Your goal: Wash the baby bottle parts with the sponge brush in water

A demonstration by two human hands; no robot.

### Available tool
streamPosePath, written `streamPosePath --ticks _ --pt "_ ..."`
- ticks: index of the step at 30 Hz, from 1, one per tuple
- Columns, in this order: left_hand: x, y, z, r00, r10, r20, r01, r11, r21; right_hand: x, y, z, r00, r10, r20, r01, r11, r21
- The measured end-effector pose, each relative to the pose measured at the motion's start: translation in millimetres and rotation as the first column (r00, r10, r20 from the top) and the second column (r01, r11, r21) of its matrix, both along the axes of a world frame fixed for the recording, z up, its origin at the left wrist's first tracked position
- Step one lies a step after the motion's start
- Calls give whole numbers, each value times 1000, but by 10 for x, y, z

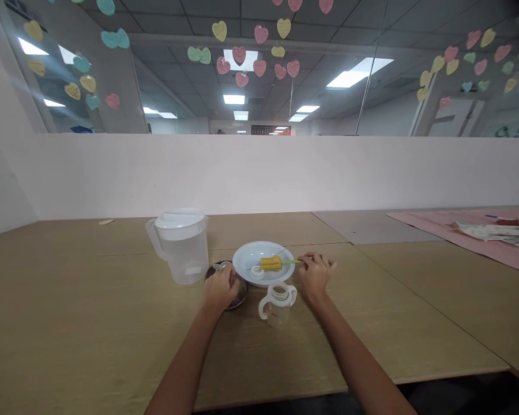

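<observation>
My right hand (316, 274) pinches the thin green handle of a sponge bottle brush (271, 263). The brush's yellow sponge head lies in a white bowl (242, 271), beside a white ring-shaped part (256, 272). In front of the bowl stands a clear baby bottle (278, 311), upright and uncapped, with white side handles. My left hand (222, 288) is closed over a dark metal dish (241, 295) left of the bowl. A small clear piece (220, 266) shows just beyond its fingers; whether they grip it is hidden.
A translucent lidded pitcher (185, 251) stands left of the metal dish. On the far right a pink cloth (450, 222) carries a crumpled white cloth (497, 231). A white wall (259, 173) rises behind the wooden table (90, 317), whose front edge is near me.
</observation>
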State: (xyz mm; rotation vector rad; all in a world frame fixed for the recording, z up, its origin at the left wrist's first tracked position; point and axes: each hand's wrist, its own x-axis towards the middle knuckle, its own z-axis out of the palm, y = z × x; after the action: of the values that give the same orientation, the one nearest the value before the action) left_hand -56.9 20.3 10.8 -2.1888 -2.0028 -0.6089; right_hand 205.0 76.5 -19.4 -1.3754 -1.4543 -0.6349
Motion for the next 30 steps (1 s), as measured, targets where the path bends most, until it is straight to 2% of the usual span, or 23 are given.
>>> streamPosePath --ticks 3,7,15,18,20,23,26,30 --pt "-6 18 -14 1000 17 25 -18 999 35 9 8 1 1000 -24 1 24 999 22" --pt "5 36 -32 1000 21 19 -21 1000 -7 6 3 17 999 -40 7 40 997 65" --pt "-1 45 -35 999 51 4 -51 999 1 -56 -3 5 989 119 86 -122 992 30" --pt "-6 22 -4 995 50 91 -59 993 98 -84 -10 4 985 153 80 -156 987 38" --pt "7 4 15 989 7 145 -38 977 211 -105 -22 8 981 180 75 -183 982 39" --pt "57 -16 22 981 -149 122 105 945 311 -132 -36 11 973 227 47 -229 972 47" --pt "115 -26 13 968 -245 52 220 931 293 -138 -27 0 965 263 -11 -262 963 59" --pt "160 -28 11 972 -224 74 198 944 263 -130 -9 -16 952 295 -81 -295 955 12"
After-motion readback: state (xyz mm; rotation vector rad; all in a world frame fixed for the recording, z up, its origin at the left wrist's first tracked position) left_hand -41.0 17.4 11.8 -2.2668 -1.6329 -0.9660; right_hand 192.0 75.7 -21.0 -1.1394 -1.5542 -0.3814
